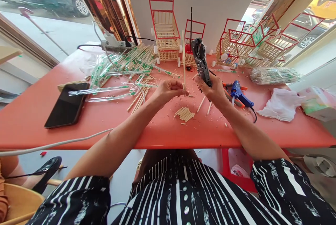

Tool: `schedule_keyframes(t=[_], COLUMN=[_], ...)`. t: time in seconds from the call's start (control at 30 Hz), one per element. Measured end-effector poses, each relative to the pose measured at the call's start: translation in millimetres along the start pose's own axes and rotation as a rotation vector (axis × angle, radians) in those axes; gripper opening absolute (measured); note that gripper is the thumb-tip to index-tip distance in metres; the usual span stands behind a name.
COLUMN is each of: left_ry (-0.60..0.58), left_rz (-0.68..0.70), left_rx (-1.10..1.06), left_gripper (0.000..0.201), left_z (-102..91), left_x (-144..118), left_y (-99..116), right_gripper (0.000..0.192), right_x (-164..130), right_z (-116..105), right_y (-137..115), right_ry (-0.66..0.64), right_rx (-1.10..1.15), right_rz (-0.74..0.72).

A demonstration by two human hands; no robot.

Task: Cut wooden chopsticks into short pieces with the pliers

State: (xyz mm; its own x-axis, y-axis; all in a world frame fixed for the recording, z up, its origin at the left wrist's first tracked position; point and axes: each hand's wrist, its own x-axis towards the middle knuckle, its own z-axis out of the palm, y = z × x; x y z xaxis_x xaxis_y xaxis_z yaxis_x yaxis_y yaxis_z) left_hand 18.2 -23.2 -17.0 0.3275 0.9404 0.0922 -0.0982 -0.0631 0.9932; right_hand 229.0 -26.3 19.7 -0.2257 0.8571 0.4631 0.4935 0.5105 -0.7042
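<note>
My left hand (168,90) pinches the lower end of a long wooden stick (183,60) and holds it upright above the red table (105,127). My right hand (213,90) grips a dark cutter tool (201,62) pointed up, just right of the stick. A small pile of cut stick pieces (184,114) lies on the table below both hands, with wood chips scattered around it.
Wrapped chopsticks (123,65) are heaped at the back left beside a power strip (115,45). A black phone (67,104) lies at left. A blue glue gun (240,93), white cloth (280,104) and tissue pack (319,103) sit right. Red-framed stick carts (165,25) line the back.
</note>
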Motion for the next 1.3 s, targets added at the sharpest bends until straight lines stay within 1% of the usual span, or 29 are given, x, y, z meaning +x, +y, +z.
schedule_keyframes(t=[0.07, 0.13, 0.2, 0.3, 0.47, 0.6, 0.7, 0.8, 0.9, 1.0, 1.07, 1.13, 1.2, 1.3], left_ry=[-0.032, -0.05, -0.071, -0.116, -0.225, -0.241, -0.214, -0.153, -0.056, 0.041, 0.077, 0.089, 0.099, 0.126], left_rz=[-0.026, -0.04, -0.044, -0.06, -0.101, -0.148, -0.15, -0.165, -0.234, -0.315, -0.327, -0.328, -0.342, -0.371], left_rx=[-0.066, -0.096, -0.099, -0.089, -0.138, -0.205, -0.222, -0.247, -0.314, -0.417, -0.491, -0.548, -0.579, -0.59], left_gripper=[0.035, 0.037, 0.038, 0.037, 0.039, 0.042, 0.04, 0.036, 0.029, 0.021, 0.016, 0.014, 0.018, 0.021], left_z=[7.4, 12.8, 15.2, 14.0, 9.9, 10.6, 13.2, 15.3, 13.7, 8.6, 5.8, 5.4, 7.3, 11.6], left_x=[-4, -7, -8, -8, -9, -11, -12, -13, -11, -7, -5, -4, -4, -4], left_y=[6, 10, 12, 12, 6, 6, 10, 15, 19, 18, 16, 15, 15, 18], right_gripper=[0.048, 0.042, 0.036, 0.031, 0.039, 0.051, 0.054, 0.056, 0.056, 0.058, 0.059, 0.06, 0.06, 0.056], right_x=[0, -1, -2, -5, -7, -8, -8, -7, -5, -4, -5, -6, -7, -8], right_z=[1, 4, 7, 10, 10, 13, 17, 17, 15, 15, 16, 18, 19, 20], right_y=[-3, -4, -5, -5, -10, -12, -9, -5, 0, 1, 2, 3, 5, 7], right_ry=[-0.037, -0.109, -0.172, -0.178, -0.164, -0.134, -0.136, -0.167, -0.211, -0.218, -0.222, -0.206, -0.167, -0.123], right_rx=[-0.013, -0.016, -0.016, 0.008, 0.113, 0.187, 0.246, 0.24, 0.162, 0.068, 0.031, -0.001, -0.048, -0.137], right_rz=[-0.07, -0.098, -0.076, -0.039, 0.012, 0.062, 0.069, 0.057, -0.018, -0.091, -0.112, -0.136, -0.16, -0.177])
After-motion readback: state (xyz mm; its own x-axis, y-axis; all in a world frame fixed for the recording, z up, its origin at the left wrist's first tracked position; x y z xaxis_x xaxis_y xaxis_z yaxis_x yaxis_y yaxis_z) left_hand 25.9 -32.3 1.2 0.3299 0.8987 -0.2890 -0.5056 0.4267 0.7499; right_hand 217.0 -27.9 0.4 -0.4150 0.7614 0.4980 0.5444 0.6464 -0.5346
